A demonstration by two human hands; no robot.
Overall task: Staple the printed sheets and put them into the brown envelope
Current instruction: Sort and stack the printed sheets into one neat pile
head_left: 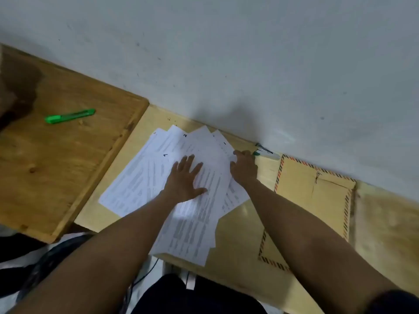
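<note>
Several printed sheets (138,177) lie fanned out on the pale wooden table (240,234), some with handwritten numbers in their corners. My left hand (184,177) rests flat on the middle of the sheets, fingers spread. At the right edge of the sheets, my right hand (243,167) has its fingers curled on a sheet's edge. A green and white stapler (268,152) lies by the wall just beyond my right hand. The brown envelope (326,200), edged with a striped border, lies flat to the right, partly under my right forearm.
A darker wooden table (56,155) stands to the left, with a green utility knife (69,116) on it. A white wall (249,64) runs along the back of both tables. Dark clothing and cables show below the table's front edge.
</note>
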